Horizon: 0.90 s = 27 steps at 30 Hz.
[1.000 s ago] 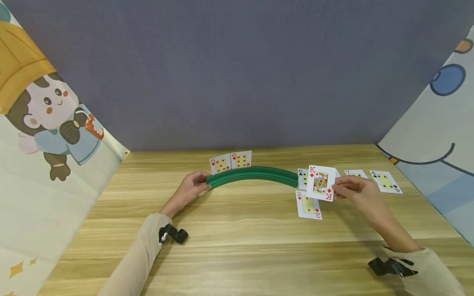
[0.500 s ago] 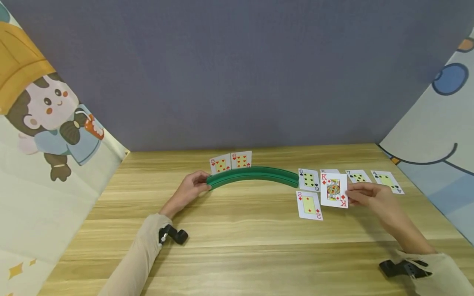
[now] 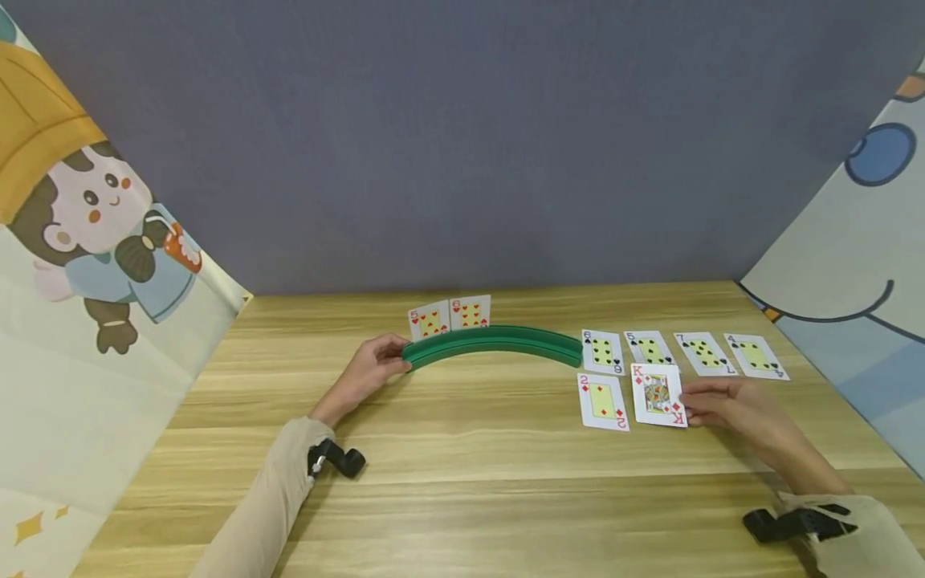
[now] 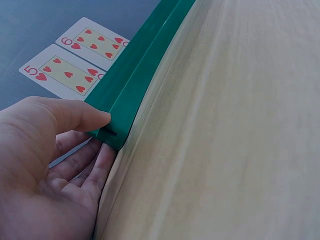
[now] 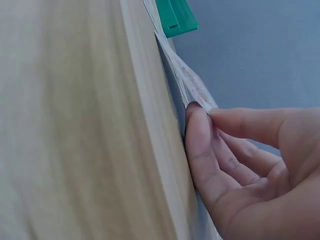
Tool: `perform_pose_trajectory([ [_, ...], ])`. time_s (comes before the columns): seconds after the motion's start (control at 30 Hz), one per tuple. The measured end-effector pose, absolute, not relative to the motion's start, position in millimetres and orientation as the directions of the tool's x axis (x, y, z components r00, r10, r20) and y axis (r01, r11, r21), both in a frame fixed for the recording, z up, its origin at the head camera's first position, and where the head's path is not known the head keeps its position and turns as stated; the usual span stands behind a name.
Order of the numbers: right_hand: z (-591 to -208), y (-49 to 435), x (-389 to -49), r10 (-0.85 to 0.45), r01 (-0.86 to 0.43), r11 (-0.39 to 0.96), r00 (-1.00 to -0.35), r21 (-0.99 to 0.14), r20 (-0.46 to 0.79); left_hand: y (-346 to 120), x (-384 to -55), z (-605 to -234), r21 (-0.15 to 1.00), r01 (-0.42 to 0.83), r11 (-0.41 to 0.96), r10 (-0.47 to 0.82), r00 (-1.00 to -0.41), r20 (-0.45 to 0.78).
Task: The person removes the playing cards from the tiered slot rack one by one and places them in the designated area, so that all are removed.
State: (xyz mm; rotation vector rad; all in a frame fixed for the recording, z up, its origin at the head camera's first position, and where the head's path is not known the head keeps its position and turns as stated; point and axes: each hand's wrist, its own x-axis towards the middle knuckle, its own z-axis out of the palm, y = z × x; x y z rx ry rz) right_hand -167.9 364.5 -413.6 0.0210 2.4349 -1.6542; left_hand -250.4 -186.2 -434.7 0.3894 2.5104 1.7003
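Note:
My left hand [image 3: 367,374] grips the left end of a curved green card holder [image 3: 499,341], thumb on top and fingers below in the left wrist view. A five of hearts [image 3: 429,320] and a six of hearts [image 3: 470,312] stand side by side in its slot. Between thumb and fingers, my right hand [image 3: 744,413] pinches the right edge of a king of diamonds [image 3: 657,395]. In the right wrist view this playing card [image 5: 192,82] is tilted, its pinched edge raised off the table. A two of diamonds [image 3: 603,401] lies face up just left of the king.
Face up in a row right of the holder lie a six of spades [image 3: 603,352], a five of spades [image 3: 649,348], a seven of spades [image 3: 704,354] and a four of spades [image 3: 755,356]. The wooden table [image 3: 462,498] meets a grey-blue wall [image 3: 462,160] behind.
My right hand has carried the king of diamonds rightward and toward me, from over the six of spades to beside the two of diamonds. My left hand has stayed on the holder.

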Motion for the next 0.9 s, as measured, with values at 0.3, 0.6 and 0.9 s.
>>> perform_pose_trajectory([
  [0.3, -416.9, 367.4, -168.4, -0.109, 0.155, 0.361, -0.972, -0.92, -0.206, -185.1, -249.6, -433.6, 0.923, 0.162, 0.35, 0.247, -0.966, 0.076],
  [0.6, -413.0, 369.0, -166.4, -0.138, 0.182, 0.393, -0.957, -0.901, -0.253, -186.2, -250.2, -435.4, 0.925, 0.169, 0.34, 0.264, -0.961, 0.079],
  [0.9, -408.8, 360.7, -164.5, -0.086, 0.204, 0.471, -0.957, -0.858, -0.275, -187.1, -250.9, -435.2, 0.924, 0.174, 0.339, 0.267, -0.96, 0.083],
])
